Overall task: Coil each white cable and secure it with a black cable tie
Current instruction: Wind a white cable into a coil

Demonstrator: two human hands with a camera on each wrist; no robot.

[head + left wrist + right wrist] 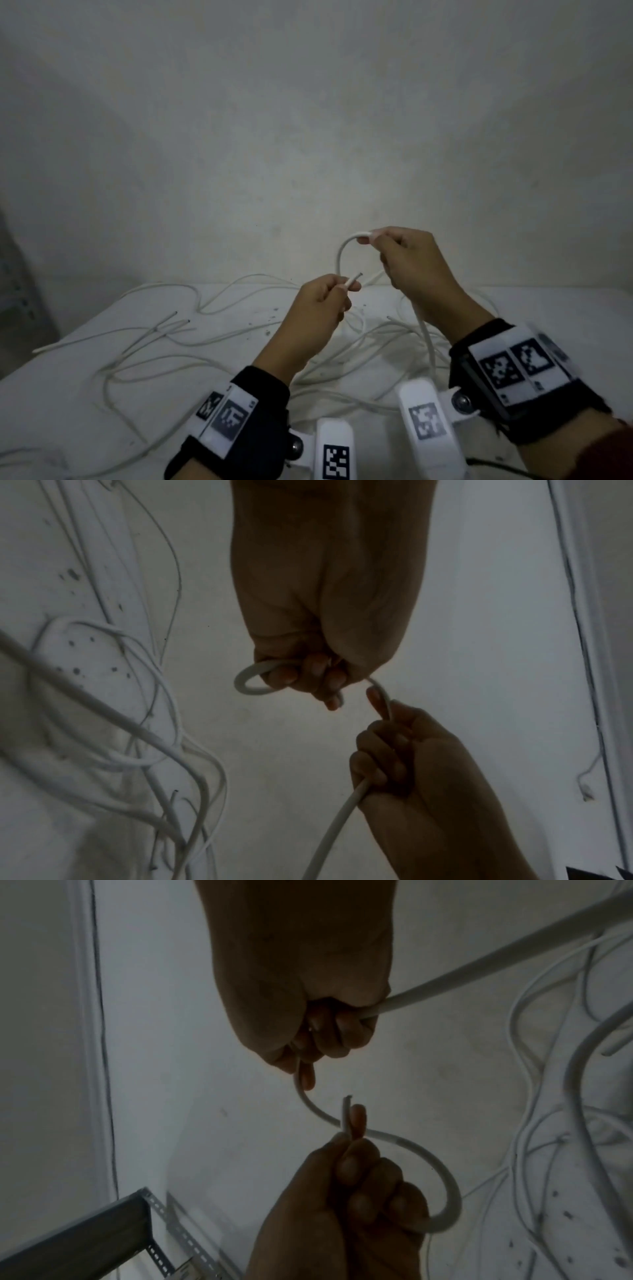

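Note:
Both hands are raised above the table and hold one white cable [339,255]. My left hand [346,291] pinches it just below its cut end [356,277], which points up and to the right. From that hand the cable curves into a small loop [448,1191] and arches up to my right hand [373,240]. The right hand grips it with curled fingers, higher and a little farther back. Below the right hand the cable [426,342] hangs down to the tangle on the table. In the left wrist view the loop [245,679] bends round my left hand's fingers [308,674].
Several loose white cables [154,329] sprawl tangled over the white table [51,394], which has dark specks on it. A pale wall [308,137] rises right behind the table. A grey slotted metal frame [154,1213] stands at the left.

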